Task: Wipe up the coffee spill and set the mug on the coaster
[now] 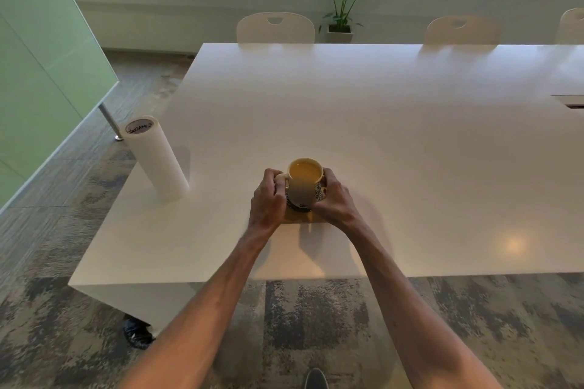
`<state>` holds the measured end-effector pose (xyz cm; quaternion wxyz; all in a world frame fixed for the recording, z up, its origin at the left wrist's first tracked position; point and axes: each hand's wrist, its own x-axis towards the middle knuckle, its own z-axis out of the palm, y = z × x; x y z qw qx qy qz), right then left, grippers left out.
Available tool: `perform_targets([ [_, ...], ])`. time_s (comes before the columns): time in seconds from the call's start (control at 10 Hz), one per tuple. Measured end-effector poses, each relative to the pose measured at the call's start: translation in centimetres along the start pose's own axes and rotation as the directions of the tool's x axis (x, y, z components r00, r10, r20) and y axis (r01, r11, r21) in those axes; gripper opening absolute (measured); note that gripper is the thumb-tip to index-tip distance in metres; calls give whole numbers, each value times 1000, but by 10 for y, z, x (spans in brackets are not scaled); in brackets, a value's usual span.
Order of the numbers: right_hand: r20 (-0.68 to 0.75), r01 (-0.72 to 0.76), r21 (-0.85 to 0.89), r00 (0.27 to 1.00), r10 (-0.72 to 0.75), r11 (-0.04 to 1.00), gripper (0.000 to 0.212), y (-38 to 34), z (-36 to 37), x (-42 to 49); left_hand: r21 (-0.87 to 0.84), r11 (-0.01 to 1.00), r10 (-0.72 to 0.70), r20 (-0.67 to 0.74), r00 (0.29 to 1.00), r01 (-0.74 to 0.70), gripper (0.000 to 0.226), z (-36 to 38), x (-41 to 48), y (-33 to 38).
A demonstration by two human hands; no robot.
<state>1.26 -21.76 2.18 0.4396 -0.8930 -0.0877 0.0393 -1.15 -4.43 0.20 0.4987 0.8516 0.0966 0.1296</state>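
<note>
Left hand (268, 199) gripping handle, right hand (335, 199) cupping right wall of mug (305, 189), upright, full, at near side of table (347, 104). Dark coaster (297, 208) lying directly beneath mug, between both hands; touching or hovering, cannot tell.

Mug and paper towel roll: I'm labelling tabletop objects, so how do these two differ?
The mug is short and holds milky coffee; the paper towel roll is tall, with a printed label on top. The left hand and right hand grip the mug; nothing touches the roll. The mug is over a dark coaster; the roll stands on the table near its left edge. Both are upright and pale.
</note>
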Motion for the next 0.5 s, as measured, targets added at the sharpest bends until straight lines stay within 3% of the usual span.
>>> perform_targets([
  [0.1,22,-5,-17,1000,5,1000,72,-1,-4,-1,122,986,116,-29,993,-111,26,-3,1,0],
  [0.2,-8,10,-161,1000,-11,987,76,2,-9,2,266,953,155,-13,988,-146,44,-6,7,-2],
  [0.3,-51,40,-333,997,-60,942,77,3,-15,2,385,908,161,37,986,-162,60,-15,17,0],
  [0.5,-59,113,-592,981,-183,798,79,17,-18,14,510,838,161,114,980,-197,63,-24,32,3],
])
